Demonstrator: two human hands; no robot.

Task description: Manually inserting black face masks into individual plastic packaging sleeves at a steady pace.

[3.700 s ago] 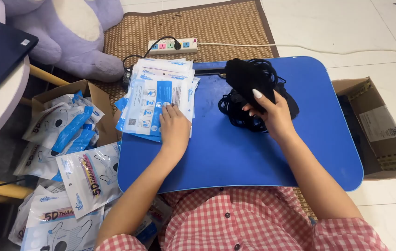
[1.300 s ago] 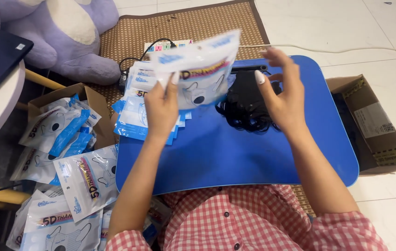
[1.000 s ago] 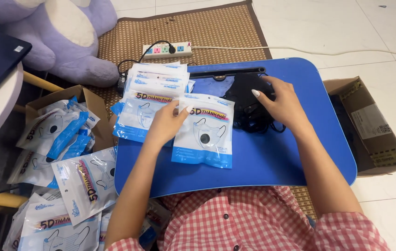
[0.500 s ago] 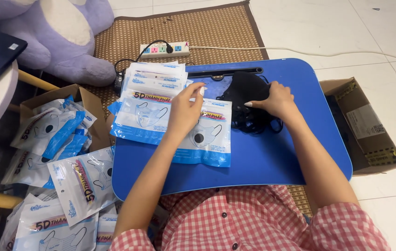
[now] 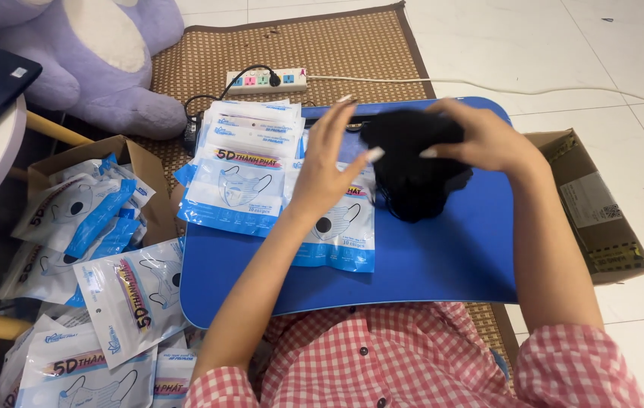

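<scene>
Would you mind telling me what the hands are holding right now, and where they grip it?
The right hand grips a stack of black masks from above at its top edge; the left hand touches its left side.

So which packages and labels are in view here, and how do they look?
Pouch stack: flat white-blue packets, desk's left part.
Single pouch: white-blue, under the left hand.
Filled pouches: heaped in and around the box at left.
Cardboard box: brown, right, pale label inside.
</scene>
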